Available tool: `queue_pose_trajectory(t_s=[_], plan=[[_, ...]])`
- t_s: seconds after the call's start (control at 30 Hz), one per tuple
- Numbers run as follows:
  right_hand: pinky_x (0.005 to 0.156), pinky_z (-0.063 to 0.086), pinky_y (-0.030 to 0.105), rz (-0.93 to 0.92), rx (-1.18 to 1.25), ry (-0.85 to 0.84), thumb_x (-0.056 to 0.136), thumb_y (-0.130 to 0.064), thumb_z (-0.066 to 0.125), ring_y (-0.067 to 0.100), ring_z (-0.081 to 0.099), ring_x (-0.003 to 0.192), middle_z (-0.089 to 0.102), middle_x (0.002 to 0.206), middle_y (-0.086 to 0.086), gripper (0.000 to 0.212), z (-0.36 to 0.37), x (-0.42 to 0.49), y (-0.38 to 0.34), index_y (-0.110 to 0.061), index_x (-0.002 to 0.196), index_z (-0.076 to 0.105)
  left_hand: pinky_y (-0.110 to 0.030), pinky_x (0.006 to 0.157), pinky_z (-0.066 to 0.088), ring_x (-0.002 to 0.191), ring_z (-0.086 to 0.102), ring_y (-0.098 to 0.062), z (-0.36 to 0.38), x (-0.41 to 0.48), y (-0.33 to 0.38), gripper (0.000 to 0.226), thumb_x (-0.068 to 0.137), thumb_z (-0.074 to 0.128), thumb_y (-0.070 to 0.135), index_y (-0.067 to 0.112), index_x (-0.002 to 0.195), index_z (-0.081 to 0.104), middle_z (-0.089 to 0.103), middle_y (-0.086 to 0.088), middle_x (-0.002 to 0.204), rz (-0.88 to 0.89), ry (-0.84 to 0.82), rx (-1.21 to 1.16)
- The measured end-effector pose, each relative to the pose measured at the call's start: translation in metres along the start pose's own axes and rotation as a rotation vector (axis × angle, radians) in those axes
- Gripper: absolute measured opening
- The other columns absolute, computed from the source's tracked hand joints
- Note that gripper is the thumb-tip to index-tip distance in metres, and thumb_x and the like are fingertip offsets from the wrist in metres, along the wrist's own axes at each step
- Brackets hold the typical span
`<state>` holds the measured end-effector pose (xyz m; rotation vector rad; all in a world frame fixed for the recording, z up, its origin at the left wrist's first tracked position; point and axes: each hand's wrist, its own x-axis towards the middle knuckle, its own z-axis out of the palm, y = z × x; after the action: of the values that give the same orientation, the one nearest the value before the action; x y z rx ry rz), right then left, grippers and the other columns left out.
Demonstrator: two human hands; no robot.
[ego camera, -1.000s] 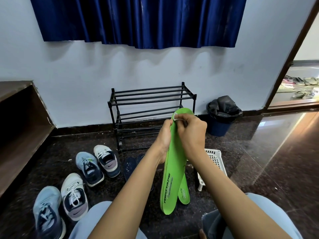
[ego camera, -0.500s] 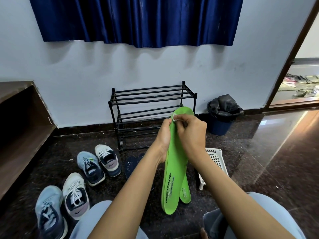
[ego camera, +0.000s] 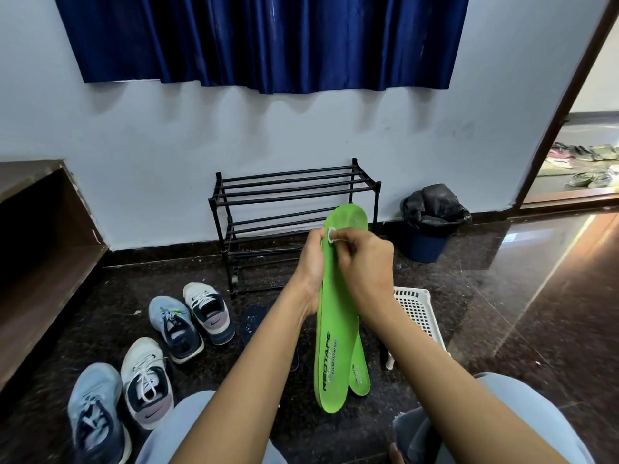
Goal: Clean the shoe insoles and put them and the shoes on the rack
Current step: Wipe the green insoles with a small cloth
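Left hand (ego camera: 310,269) behind insole (ego camera: 330,363), right hand (ego camera: 365,262) with wad (ego camera: 332,234) at toe

Soft, even light fills the room, with bright streaks of glare across the polished dark floor (ego camera: 536,279) at right, near the open doorway (ego camera: 589,162). The blue curtain (ego camera: 268,38) throws faint scalloped shadows on the pale wall (ego camera: 201,135). Wide-angle distortion tilts the door frame (ego camera: 566,105), and the nearest shoes (ego camera: 97,416), lower left, look slightly smeared.
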<state>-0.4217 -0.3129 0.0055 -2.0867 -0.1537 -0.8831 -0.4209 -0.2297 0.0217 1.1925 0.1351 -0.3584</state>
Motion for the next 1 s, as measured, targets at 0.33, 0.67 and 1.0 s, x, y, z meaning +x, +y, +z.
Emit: queue_pose_trajectory(t_s=[0.33,0.67,1.0], plan=[[0.077,0.053,0.036,-0.028,-0.048,-0.038,0.081,-0.003,0.062,0.024,0.068,0.079,0.073,0.087,0.005,0.017,-0.001,0.005,0.0,-0.012,0.089,0.074,-0.015,0.043,0.043,0.042,0.058,-0.015,0.001,-0.002,0.002,0.074,0.099,0.026,0.044,0.017,0.045,0.068,0.06,-0.002,0.048,0.024,-0.032,-0.035],[0.076,0.052,0.037,-0.059,-0.059,-0.126,0.082,-0.006,0.062,0.026,0.068,0.079,0.073,0.086,0.005,0.014,0.009,-0.013,0.0,-0.013,0.087,0.074,-0.018,0.048,0.041,0.043,0.056,-0.012,-0.009,0.0,0.005,0.07,0.099,0.027,0.042,0.017,0.045,0.064,0.059,0.001,0.05,0.057,0.032,-0.047],[0.071,0.054,0.036,-0.084,-0.092,-0.066,0.083,-0.008,0.064,0.025,0.068,0.074,0.073,0.083,0.005,0.011,-0.001,-0.005,0.007,-0.012,0.085,0.074,-0.024,0.055,0.044,0.049,0.06,-0.016,-0.002,0.004,0.001,0.067,0.098,0.025,0.046,0.017,0.058,0.07,0.063,-0.002,0.055,0.071,0.004,-0.013]])
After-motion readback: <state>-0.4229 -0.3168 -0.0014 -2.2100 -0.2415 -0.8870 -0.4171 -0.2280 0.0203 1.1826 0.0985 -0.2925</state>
